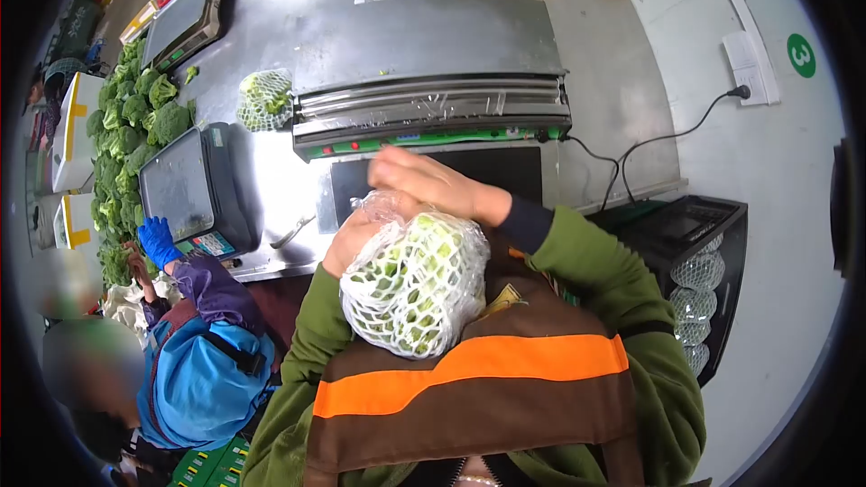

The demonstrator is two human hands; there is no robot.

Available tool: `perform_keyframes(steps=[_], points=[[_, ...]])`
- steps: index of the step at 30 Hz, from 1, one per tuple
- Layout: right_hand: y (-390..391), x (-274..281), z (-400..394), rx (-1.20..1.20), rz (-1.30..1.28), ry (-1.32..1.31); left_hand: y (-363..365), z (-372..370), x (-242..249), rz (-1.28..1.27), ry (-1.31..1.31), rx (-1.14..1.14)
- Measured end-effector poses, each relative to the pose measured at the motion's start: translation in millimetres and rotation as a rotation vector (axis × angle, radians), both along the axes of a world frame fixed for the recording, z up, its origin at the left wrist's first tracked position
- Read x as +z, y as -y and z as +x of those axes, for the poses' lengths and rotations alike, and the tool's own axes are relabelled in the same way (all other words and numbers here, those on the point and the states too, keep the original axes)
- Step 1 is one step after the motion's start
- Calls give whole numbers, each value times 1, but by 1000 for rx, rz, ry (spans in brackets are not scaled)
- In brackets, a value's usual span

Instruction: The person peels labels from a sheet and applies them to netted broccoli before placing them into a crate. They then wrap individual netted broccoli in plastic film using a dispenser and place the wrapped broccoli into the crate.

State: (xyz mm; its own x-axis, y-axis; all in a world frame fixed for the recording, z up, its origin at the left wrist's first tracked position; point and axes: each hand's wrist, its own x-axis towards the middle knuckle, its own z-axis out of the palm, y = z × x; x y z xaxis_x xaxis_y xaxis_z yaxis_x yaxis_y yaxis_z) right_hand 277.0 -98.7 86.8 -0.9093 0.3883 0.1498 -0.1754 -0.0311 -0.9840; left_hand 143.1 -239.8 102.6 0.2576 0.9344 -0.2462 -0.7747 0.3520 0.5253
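**Netted broccoli head, held against the chest at frame centre**

Both hands are closing on one netted broccoli head [417, 281], which is sitting at the centre of the frame, pressed against the wearer's brown and orange vest. The left hand [350, 239] is cupping the upper left side of the bundle, its grip wrapping around clear film bunched at the top. The right hand [431, 185] is lying over the top from the right, fingers curled down onto the same film.

Just above the hands, a black pad [505, 176] is lying on the steel tabletop [271, 18], below a film wrapping machine [433, 99]. A second netted broccoli [264, 100] is resting to the machine's left. Two scales [185, 185] are standing at the upper left, beside loose broccoli [126, 126]. A co-worker's blue-gloved hand [158, 239] is reaching at the left edge. A black crate [699, 280] at the right is holding wrapped heads.
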Motion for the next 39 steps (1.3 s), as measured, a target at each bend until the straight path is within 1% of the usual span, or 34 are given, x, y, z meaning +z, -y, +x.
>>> perform_keyframes(steps=[2, 3, 4, 5, 6, 8, 9, 10, 12, 13, 14, 16, 17, 18, 19, 20, 22, 23, 24, 25, 26, 28, 30, 32, 33, 34, 36, 37, 38, 39], points=[[-3, 0, 26, -162, 186, 458, -8, -4, 10, 33, -159, 73], [-11, 8, 43, -144, -120, 524, -7, -2, 16, 38, -162, 86], [-20, 19, 60, -123, -428, 588, -3, 3, 21, -110, -296, 188], [-22, 34, 73, 68, -623, 565, -1, 10, 26, -266, -427, 287], [-12, 46, 70, 117, -654, 502, -4, 25, 30, -333, -697, 321], [1, 84, 63, 197, 86, 517, -4, 33, 14, -187, -857, 298], [3, 76, 61, 221, -38, 553, -2, 25, 6, -223, -1016, 235], [7, 68, 65, 227, -36, 553, -5, 5, 29, -114, -1116, 61], [19, 51, 77, 207, -116, 384, -1, -28, 51, 63, -1037, 6], [24, 44, 78, 201, 36, 399, 5, -42, 60, -2, -844, 27], [24, 45, 79, 207, 36, 399, 4, -46, 67, 46, -835, 13], [22, 61, 74, 281, 45, 392, -11, -44, 75, -1, -950, -2], [26, 56, 77, 249, 162, 349, -22, -44, 66, 22, -972, -37], [25, 57, 77, 258, 165, 346, -32, -42, 49, 43, -995, -75], [24, 59, 77, 310, 192, 347, -41, -36, 23, 117, -976, -132], [24, 60, 80, 360, 218, 350, -49, -22, 14, 74, -917, -192], [31, 44, 89, 335, 161, 350, -52, -3, -24, -92, -495, -317], [36, 39, 95, 268, 33, 330, -48, 1, -36, -91, -490, -322], [39, 34, 100, 201, -95, 309, -41, 8, -38, -181, -293, -264], [41, 29, 107, 173, -140, 331, -35, 15, -41, -272, -95, -212], [45, 21, 113, 159, -148, 336, -32, 23, -41, -276, -90, -228], [48, 11, 122, 63, -300, 338, -37, 38, -30, -363, 46, -91], [49, 11, 130, 23, -305, 330, -38, 41, -31, -390, 64, -144], [49, 9, 141, -15, -280, 256, -39, 48, -23, -287, 19, -120], [51, 7, 148, -71, -368, 195, -35, 60, -12, -345, 23, -16], [51, -2, 158, -61, -477, 244, -28, 70, -3, -398, 24, 89], [57, 5, 166, -141, -686, 180, -13, 75, -12, -127, -209, 170], [61, 5, 169, -172, -607, 91, -21, 73, -11, -136, -354, 146], [62, 10, 173, -209, -493, -22, -32, 76, -8, -145, -391, 119], [60, 16, 176, -275, -388, 28, -45, 77, -5, -138, -439, 44]])
